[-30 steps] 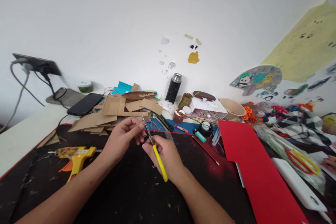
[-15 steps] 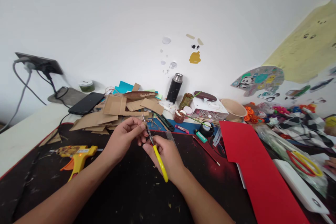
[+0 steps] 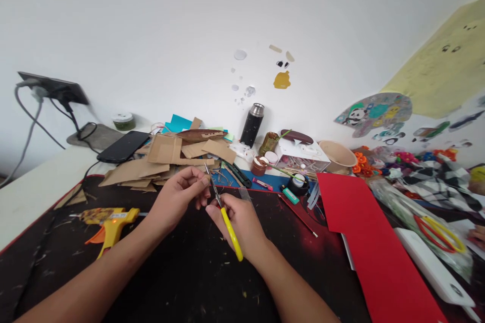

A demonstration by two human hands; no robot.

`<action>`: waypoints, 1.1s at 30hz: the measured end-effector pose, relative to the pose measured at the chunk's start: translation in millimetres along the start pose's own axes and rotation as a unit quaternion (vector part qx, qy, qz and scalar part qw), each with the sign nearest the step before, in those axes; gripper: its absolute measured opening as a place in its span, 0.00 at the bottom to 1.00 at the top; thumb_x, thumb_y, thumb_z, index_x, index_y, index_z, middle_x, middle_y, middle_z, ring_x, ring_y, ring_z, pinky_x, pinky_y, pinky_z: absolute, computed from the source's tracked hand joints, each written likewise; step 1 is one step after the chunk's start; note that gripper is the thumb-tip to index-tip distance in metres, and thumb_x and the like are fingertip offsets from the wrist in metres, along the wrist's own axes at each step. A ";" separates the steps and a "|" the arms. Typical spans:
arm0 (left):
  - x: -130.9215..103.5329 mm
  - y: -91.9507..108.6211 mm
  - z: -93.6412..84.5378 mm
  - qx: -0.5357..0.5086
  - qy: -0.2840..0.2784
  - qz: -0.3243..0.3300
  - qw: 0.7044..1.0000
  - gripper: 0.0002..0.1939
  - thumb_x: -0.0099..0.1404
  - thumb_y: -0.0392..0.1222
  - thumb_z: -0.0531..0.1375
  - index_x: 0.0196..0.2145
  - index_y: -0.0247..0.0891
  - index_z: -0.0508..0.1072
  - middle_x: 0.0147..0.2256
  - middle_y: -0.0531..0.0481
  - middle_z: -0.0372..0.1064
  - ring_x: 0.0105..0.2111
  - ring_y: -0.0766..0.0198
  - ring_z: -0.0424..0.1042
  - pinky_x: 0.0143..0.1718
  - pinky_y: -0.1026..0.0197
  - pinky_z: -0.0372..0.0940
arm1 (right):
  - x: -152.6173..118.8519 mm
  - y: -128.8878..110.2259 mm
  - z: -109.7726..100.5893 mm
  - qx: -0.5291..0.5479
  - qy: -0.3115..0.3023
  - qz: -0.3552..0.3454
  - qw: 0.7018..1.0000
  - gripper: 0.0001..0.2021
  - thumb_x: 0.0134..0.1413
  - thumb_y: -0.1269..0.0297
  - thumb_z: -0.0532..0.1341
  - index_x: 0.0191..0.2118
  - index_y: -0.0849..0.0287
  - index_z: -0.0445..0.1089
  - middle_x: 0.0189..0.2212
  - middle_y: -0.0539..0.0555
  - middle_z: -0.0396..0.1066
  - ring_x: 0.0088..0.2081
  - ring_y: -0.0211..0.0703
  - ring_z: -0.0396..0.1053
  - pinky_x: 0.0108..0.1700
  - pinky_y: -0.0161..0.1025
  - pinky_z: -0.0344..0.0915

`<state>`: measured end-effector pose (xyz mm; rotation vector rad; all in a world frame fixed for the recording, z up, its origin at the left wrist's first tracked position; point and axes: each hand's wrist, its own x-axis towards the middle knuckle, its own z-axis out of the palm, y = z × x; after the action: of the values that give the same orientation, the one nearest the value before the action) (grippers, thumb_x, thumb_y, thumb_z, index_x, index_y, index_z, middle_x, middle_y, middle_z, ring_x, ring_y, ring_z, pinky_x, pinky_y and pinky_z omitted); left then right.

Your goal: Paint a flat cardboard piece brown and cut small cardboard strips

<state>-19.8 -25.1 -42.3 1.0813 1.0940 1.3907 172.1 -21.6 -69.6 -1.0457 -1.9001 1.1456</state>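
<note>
My right hand [image 3: 239,223] is closed around yellow-handled scissors [image 3: 231,234], whose metal blades point up and away from me. Close against the blades, my left hand [image 3: 186,189] is pinched, thumb against fingers. Whatever lies between those fingertips is too small to make out. Both hands are over the dark desk mat [image 3: 182,282]. Left of my left forearm lies a yellow glue gun [image 3: 113,222] with an orange trigger and a small lit lamp.
Cardboard scraps [image 3: 162,154] are piled behind my hands, beside a black phone [image 3: 124,146]. A black flask [image 3: 252,126] stands near the wall. Red card [image 3: 373,242] and a white power bank [image 3: 434,265] lie right. Another person's hand [image 3: 478,234] shows at the right edge.
The view has shifted slightly. My hands and the scissors hold almost the same pose, with the blades still by my left fingertips.
</note>
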 end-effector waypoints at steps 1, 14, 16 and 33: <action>-0.2 0.3 0.1 0.001 0.000 0.001 1.000 0.26 0.60 0.64 0.79 0.32 0.42 0.75 0.23 0.55 0.76 0.20 0.66 0.70 0.21 0.64 0.64 | -0.1 -0.4 -0.3 0.001 0.001 -0.001 1.000 0.16 0.70 0.48 0.69 0.37 0.55 0.78 0.27 0.50 0.72 0.27 0.41 0.63 0.28 0.35 0.57; 0.6 1.4 -0.4 0.001 -0.006 0.006 1.000 0.27 0.60 0.65 0.79 0.32 0.42 0.75 0.23 0.56 0.75 0.20 0.67 0.70 0.21 0.65 0.64 | -0.1 -0.1 -0.9 -0.005 -0.002 0.002 1.000 0.16 0.69 0.47 0.69 0.38 0.55 0.78 0.27 0.50 0.73 0.28 0.42 0.65 0.30 0.36 0.60; 0.9 0.8 -0.6 0.003 -0.009 0.006 1.000 0.27 0.60 0.65 0.79 0.32 0.42 0.75 0.23 0.56 0.75 0.20 0.68 0.69 0.21 0.66 0.64 | -0.2 -1.5 -1.3 -0.009 0.001 0.008 1.000 0.16 0.68 0.47 0.70 0.37 0.56 0.78 0.27 0.50 0.73 0.27 0.41 0.66 0.30 0.36 0.59; 1.9 -3.8 -0.5 0.008 -0.005 -0.013 1.000 0.28 0.59 0.67 0.78 0.32 0.41 0.75 0.23 0.57 0.75 0.20 0.69 0.69 0.21 0.66 0.64 | 1.9 -1.7 -0.1 -0.101 0.024 0.032 0.994 0.14 0.64 0.56 0.67 0.29 0.54 0.68 0.20 0.45 0.61 0.23 0.38 0.55 0.27 0.35 0.50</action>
<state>-19.7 -23.0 -46.0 1.0810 1.1103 1.3575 170.8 -20.4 -67.8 -1.2414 -1.9882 0.9684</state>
